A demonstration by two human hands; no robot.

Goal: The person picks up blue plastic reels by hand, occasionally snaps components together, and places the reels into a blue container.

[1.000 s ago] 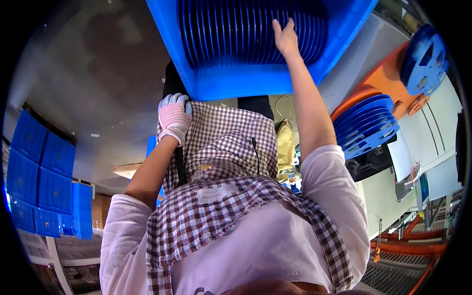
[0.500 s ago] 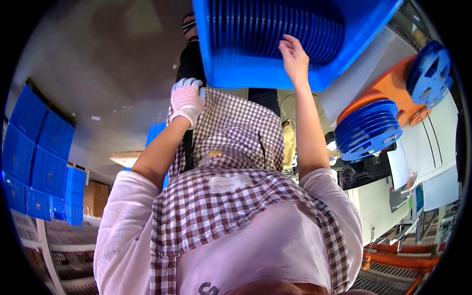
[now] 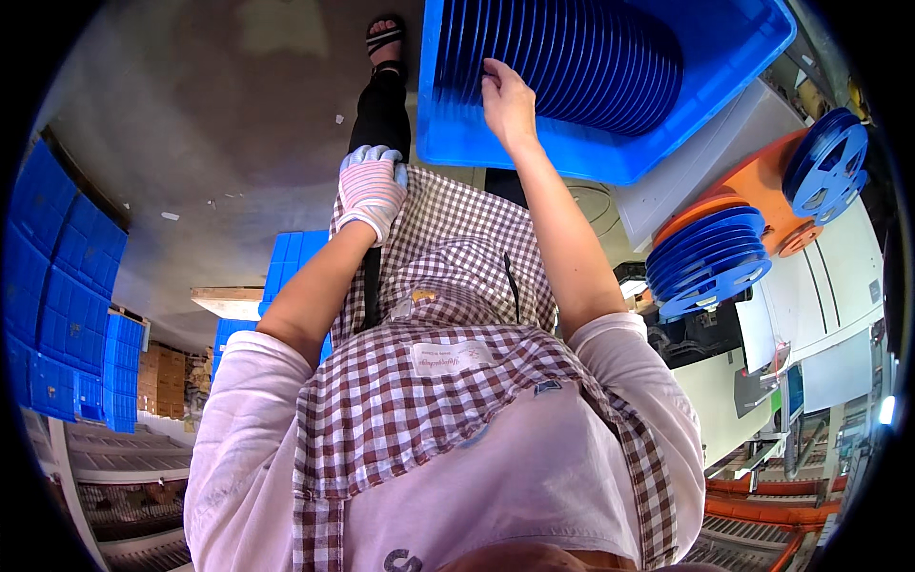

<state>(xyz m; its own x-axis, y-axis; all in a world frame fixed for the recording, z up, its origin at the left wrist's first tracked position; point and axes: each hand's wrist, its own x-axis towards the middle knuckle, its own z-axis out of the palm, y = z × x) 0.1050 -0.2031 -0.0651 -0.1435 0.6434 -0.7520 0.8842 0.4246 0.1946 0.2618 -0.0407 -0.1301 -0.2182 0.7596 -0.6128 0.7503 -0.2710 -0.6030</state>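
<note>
Overhead, blue bin [image 3: 667, 143] cut off; right hand [image 3: 507, 100] fingers hide among reels [image 3: 581, 57].

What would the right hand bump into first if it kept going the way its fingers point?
Most likely the row of blue reels standing in the blue crate. The right hand already seems to touch their edges, though depth is hard to judge.

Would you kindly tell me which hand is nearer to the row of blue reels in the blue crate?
Right. The bare right hand touches the blue reels in the blue crate; the gloved left hand rests apart on the checked apron.
</note>
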